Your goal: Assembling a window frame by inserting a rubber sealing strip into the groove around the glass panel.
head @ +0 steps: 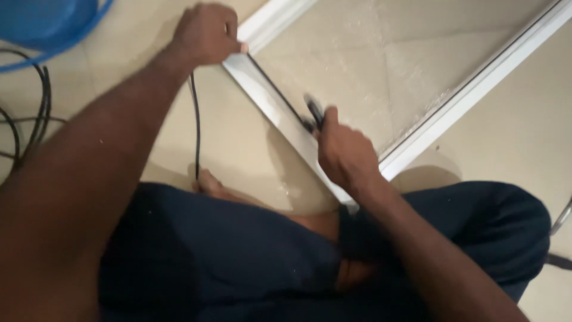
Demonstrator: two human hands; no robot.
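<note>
A white aluminium window frame (pixel 476 83) with a glass pane (pixel 387 53) lies on the tiled floor. My left hand (pixel 205 33) grips the near rail of the frame (pixel 262 95) at its far end, with a thin black rubber strip (pixel 195 131) hanging from under it down to my leg. My right hand (pixel 345 155) is closed around a small dark tool (pixel 314 113), blurred, whose tip sits on the black strip in the rail's groove.
A blue plastic tub (pixel 47 27) stands at the top left, with loops of black cable (pixel 36 113) beside it. My legs in dark blue trousers (pixel 238 256) fill the bottom of the view. A metal leg (pixel 561 220) shows at the right edge.
</note>
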